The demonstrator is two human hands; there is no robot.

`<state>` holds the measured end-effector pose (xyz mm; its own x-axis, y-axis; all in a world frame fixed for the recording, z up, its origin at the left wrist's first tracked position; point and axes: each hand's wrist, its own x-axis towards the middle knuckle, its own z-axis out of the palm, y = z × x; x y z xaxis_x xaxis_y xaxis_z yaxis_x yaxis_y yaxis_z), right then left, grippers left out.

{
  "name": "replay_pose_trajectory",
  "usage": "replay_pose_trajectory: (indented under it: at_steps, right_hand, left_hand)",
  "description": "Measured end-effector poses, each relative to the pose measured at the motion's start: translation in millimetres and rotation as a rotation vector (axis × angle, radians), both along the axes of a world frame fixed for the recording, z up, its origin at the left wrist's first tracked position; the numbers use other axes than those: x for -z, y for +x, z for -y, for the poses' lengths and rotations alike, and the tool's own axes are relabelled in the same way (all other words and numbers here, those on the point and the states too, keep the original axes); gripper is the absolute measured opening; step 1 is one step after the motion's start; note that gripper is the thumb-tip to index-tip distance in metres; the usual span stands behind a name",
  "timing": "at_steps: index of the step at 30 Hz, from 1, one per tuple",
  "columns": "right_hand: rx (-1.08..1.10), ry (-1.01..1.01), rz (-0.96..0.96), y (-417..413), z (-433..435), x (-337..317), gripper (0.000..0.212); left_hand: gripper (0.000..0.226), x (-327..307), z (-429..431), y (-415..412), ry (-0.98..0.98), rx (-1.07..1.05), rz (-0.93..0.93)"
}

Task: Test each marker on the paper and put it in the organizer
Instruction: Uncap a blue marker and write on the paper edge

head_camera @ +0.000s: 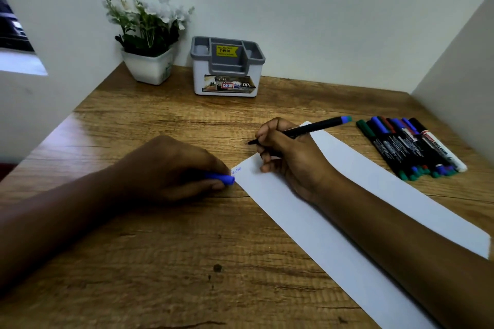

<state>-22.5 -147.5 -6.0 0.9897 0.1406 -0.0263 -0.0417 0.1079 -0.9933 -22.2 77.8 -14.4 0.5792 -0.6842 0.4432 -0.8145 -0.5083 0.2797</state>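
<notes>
Here we are at the wooden table (160, 262): the right grip (288, 152) is curled tight round an uncapped black marker (315, 128), blue end up and back, tip pointing left just past the top edge of the paper (278, 205); whether the tip touches the wood, I can't tell. The heel of that hand rests on the sheet. The left grip (171, 168) lies on the table at the paper's near-left corner, fingers closed round the blue cap (222, 177). A small blue scribble (236, 169) sits right beside it. The grey-and-white organizer (227, 69) stands at the back, well apart, next to a potted plant (149, 67). Capped markers (409, 147) lie bunched at the right.
</notes>
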Motion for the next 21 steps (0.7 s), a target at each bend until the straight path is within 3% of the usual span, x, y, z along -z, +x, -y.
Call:
replay_pose_trajectory:
  at_steps: [2, 8, 13, 21]
  right_hand:
    - [-0.006, -0.004, 0.015, -1.1, -1.7, -0.3, 0.017]
    - [-0.011, -0.059, 0.147, -1.1, 2.4, -7.7, 0.018]
    - [-0.022, 0.063, 0.068, -4.5, 1.6, -12.5, 0.022]
    - [-0.036, 0.028, 0.111, -9.5, -0.6, -14.9, 0.015]
  left_hand:
    - [0.037, -5.0, 2.4, 1.0, -0.09, -0.015, -0.111]
    - [0.037, -2.8, 7.5, 7.1, -0.165, -0.08, -0.072]
    - [0.036, 0.4, 11.0, 9.4, -0.23, -0.151, -0.141]
    - [0.053, -2.5, 12.2, 7.4, -0.26, -0.154, -0.166]
